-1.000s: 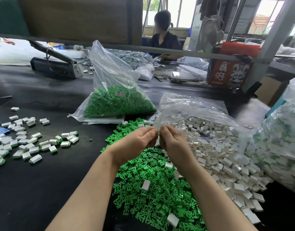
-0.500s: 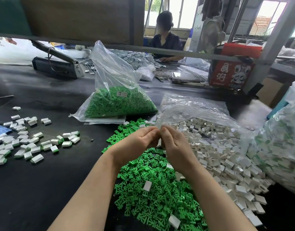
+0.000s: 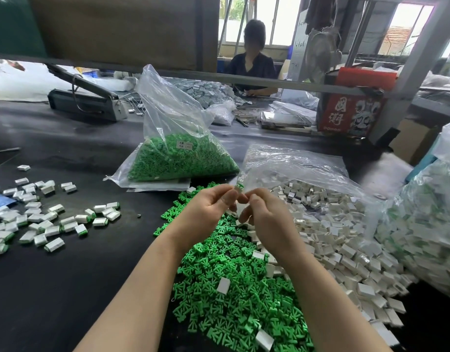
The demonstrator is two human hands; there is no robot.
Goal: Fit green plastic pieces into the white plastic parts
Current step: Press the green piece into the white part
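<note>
Both hands pinch: left hand [image 3: 208, 212] a green piece [image 3: 239, 186] at fingertips, right hand [image 3: 266, 214] a white part [image 3: 241, 209].

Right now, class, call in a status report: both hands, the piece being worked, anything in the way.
Left hand pinching a green piece. Right hand holding a white part. The two not yet joined. Nothing between the hands.

table [image 3: 66, 288]: matt black, smooth
green pieces [image 3: 234, 301]: glossy plastic, catching light
white parts [image 3: 346, 255]: smooth plastic, slight sheen
bags [image 3: 173, 115]: clear, crinkled, shiny plastic film
box [image 3: 351, 115]: red printed cardboard
frame [image 3: 417, 54]: grey painted metal
</note>
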